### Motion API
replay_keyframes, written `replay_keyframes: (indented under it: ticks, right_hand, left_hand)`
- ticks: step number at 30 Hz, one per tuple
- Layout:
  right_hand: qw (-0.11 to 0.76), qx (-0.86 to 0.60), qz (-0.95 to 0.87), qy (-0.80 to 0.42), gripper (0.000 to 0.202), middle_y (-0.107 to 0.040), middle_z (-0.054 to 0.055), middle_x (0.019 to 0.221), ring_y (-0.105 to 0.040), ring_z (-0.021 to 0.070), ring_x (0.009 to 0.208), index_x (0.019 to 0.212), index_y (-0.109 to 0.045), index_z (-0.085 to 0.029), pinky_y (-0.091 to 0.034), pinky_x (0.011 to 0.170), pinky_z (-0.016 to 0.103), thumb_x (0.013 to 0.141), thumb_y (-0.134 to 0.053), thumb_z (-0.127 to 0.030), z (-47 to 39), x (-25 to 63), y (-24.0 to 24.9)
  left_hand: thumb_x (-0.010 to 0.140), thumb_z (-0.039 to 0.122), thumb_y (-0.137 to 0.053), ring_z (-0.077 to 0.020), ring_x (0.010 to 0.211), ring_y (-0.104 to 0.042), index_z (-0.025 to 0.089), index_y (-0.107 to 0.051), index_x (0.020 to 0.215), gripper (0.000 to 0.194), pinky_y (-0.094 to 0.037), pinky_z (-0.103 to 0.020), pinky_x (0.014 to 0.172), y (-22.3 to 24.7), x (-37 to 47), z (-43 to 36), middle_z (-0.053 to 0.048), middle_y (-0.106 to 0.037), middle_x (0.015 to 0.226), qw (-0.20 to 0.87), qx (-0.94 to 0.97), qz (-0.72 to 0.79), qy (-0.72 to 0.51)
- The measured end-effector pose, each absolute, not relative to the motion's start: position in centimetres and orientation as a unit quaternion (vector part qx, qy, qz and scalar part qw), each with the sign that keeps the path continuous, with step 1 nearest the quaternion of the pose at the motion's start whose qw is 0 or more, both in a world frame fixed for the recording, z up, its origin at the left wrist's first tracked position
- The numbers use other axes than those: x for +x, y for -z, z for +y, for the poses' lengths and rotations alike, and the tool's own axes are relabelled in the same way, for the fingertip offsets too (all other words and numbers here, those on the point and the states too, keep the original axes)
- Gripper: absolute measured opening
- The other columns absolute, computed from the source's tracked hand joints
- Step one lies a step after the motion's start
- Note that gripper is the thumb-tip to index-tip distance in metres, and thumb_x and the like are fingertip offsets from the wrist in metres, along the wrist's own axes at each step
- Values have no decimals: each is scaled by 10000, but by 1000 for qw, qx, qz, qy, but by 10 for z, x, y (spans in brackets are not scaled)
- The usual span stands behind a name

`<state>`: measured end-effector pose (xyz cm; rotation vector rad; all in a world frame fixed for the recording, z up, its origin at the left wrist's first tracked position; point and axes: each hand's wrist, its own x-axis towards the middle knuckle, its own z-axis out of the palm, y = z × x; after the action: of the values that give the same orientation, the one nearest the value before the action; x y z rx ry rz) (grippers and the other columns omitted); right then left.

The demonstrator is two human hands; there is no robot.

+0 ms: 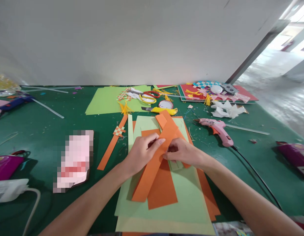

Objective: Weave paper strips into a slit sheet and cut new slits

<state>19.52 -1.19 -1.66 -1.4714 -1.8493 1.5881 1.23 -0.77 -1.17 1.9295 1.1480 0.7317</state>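
Observation:
A long orange paper strip (152,170) slants upward between my hands, folded over near its top end. My left hand (143,152) pinches its left edge, thumb on top. My right hand (182,152) has curled fingers against the strip's right edge; the fingertips are partly hidden. Beneath lie another orange paper piece (164,190) and a stack of pale green paper sheets (191,196). Left of the stack rests an orange bookmark strip (109,150) with a woven checkered patch and a yellow tassel (124,108).
A pink glue gun (217,127) lies at the right, its cord running toward the front. Behind the stack are a yellow utility knife (161,110), scissors (148,97) and a roll of tape (165,104). A blurred pink object (74,160) and white plug (10,190) sit left.

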Motion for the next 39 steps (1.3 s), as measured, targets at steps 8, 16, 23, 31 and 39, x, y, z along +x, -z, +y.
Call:
replay_keyframes:
  ticks: [8,16,23,31,39]
  right_hand:
    - [124,-535,-637,-541,268,-448,-39,459,-357,66,391,527,-469,-170,-241,318,186,715,-595,-312,-13,192,16]
    - [137,-506,-614,-590,257,-474,-23,492,-411,94,451,635,-566,-154,-298,396,226,712,-642,-387,-13,197,16]
    - [203,-512,-609,-571,199,-452,-43,532,-359,81,484,680,-569,-152,-259,448,241,722,-629,-337,-10,200,7]
    - [266,-512,-583,-572,162,-457,-46,517,-368,84,500,677,-583,-141,-242,480,248,733,-617,-290,-4,211,2]
    - [367,-490,-577,-540,188,-406,-60,549,-349,75,522,622,-478,-172,-240,494,242,756,-606,-205,0,224,1]
  left_hand:
    - [958,347,-395,-78,528,-220,187,-261,674,352,-195,-231,496,13,16,-10,69,-237,570,358,767,458,-272]
    - [956,353,-406,-76,538,-230,183,-280,668,357,-209,-218,503,11,13,-8,71,-252,564,382,780,427,-252]
    - [955,352,-408,-77,541,-217,183,-265,665,364,-210,-217,505,9,12,-8,70,-245,572,391,770,431,-261]
    - [948,394,-407,-77,537,-232,183,-268,661,383,-211,-224,509,8,12,-9,67,-233,582,417,752,448,-244]
    - [941,433,-405,-85,555,-258,181,-270,646,411,-219,-229,520,5,14,-9,58,-247,604,443,745,437,-240]
